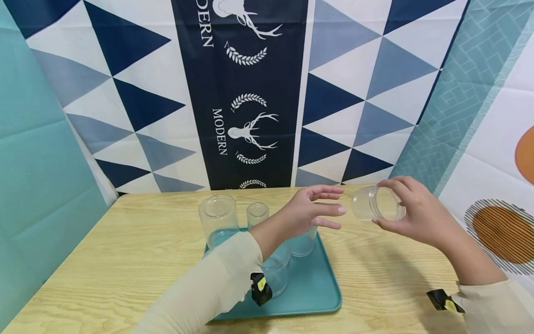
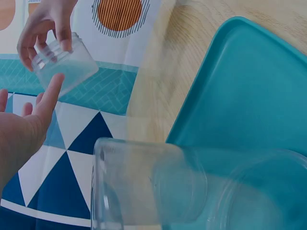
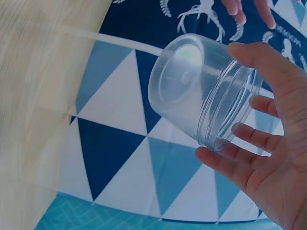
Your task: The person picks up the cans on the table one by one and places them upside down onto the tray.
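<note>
A clear plastic jar (image 1: pixel 363 204) is held in the air right of the tray, tilted on its side with its threaded mouth toward the palm. My right hand (image 1: pixel 410 211) grips it round the rim, thumb on one side and fingers on the other, as the right wrist view shows with the jar (image 3: pixel 180 81). My left hand (image 1: pixel 310 208) hovers just left of the jar, its fingers stretched toward it and apart from it, holding nothing. Below the left arm stand several clear jars, among them a tall one (image 1: pixel 218 213) and a small narrow one (image 1: pixel 257 211), partly hidden by the sleeve.
The teal tray (image 1: pixel 317 297) lies on the wooden table (image 1: pixel 83 260) beneath the left forearm. Another clear jar (image 1: pixel 303 241) stands near its right edge. A patterned cloth (image 1: pixel 250 93) hangs behind the table, and further cloths hang at both sides.
</note>
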The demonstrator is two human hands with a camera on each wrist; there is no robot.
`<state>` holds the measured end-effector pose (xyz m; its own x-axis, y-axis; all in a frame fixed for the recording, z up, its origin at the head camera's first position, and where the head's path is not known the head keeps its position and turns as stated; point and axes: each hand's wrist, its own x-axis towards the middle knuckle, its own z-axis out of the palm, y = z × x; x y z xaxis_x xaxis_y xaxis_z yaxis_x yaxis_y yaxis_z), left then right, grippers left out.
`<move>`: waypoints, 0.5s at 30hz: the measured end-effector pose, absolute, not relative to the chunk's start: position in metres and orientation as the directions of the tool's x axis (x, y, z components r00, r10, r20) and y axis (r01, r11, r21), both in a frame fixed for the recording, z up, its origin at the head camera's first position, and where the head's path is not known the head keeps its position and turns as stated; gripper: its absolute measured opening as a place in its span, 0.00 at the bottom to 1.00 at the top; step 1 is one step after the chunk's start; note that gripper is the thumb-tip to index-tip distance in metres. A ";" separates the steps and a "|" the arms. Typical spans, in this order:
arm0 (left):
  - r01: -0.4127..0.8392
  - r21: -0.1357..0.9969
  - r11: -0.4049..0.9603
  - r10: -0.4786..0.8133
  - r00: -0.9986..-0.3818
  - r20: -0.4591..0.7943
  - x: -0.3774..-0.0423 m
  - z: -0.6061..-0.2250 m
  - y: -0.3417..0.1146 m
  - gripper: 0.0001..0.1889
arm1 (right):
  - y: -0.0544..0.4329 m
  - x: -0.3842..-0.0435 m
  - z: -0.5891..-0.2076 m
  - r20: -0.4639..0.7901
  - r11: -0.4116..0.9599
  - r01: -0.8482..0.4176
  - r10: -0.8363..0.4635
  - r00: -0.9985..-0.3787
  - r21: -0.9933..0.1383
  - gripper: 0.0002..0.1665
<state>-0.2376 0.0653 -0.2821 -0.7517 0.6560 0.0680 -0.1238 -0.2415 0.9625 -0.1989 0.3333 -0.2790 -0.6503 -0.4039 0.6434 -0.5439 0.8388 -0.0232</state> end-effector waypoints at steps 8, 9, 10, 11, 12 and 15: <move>-0.139 0.956 -0.259 0.715 -0.693 0.093 -0.233 -0.285 0.051 0.25 | 0.323 -0.183 -0.270 0.685 0.788 -0.613 -0.477 -0.550 0.057 0.48; -0.141 0.954 -0.264 0.714 -0.694 0.095 -0.232 -0.285 0.050 0.25 | 0.321 -0.182 -0.269 0.688 0.779 -0.624 -0.486 -0.539 0.061 0.47; -0.144 0.952 -0.269 0.713 -0.695 0.097 -0.231 -0.286 0.048 0.26 | 0.319 -0.180 -0.268 0.691 0.770 -0.635 -0.493 -0.529 0.064 0.47; -0.148 0.951 -0.273 0.711 -0.696 0.096 -0.230 -0.286 0.046 0.26 | 0.317 -0.179 -0.267 0.693 0.762 -0.644 -0.501 -0.518 0.070 0.47; -0.149 0.949 -0.277 0.710 -0.697 0.098 -0.229 -0.286 0.045 0.27 | 0.314 -0.177 -0.267 0.697 0.755 -0.651 -0.508 -0.506 0.078 0.47; -0.158 0.944 -0.289 0.712 -0.695 0.101 -0.227 -0.286 0.041 0.28 | 0.306 -0.173 -0.263 0.707 0.742 -0.663 -0.524 -0.475 0.103 0.48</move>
